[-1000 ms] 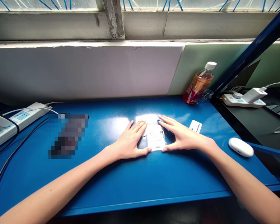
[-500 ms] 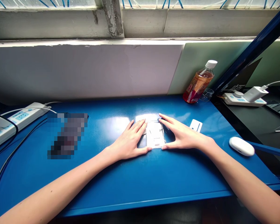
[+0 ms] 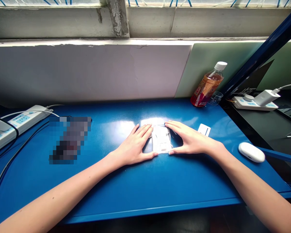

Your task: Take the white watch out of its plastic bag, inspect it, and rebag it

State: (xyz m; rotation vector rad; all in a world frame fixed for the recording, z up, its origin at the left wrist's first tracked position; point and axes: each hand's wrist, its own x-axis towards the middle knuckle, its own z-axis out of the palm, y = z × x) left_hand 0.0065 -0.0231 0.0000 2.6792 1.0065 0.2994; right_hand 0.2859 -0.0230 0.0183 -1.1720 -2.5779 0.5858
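Note:
A clear plastic pouch (image 3: pixel 162 141) with small white items inside lies flat on the blue table (image 3: pixel 145 191). My left hand (image 3: pixel 133 147) rests flat on the pouch's left side, fingers stretched out and together. My right hand (image 3: pixel 188 139) lies flat on its right side, fingers extended, thumb along the near edge. Both hands press on the pouch from either side and neither one grips it.
A small white card (image 3: pixel 204 129) lies just right of my right hand. A white earbud case (image 3: pixel 251 152) sits at the right edge. A bottle of reddish drink (image 3: pixel 207 85) and a clear cup (image 3: pixel 215 98) stand at the back right. Power strips (image 3: pixel 21 120) (image 3: pixel 253 103) lie on both sides.
My right hand has slid slightly inward over the pouch, and its fingers sit closer together. The left hand has barely moved.

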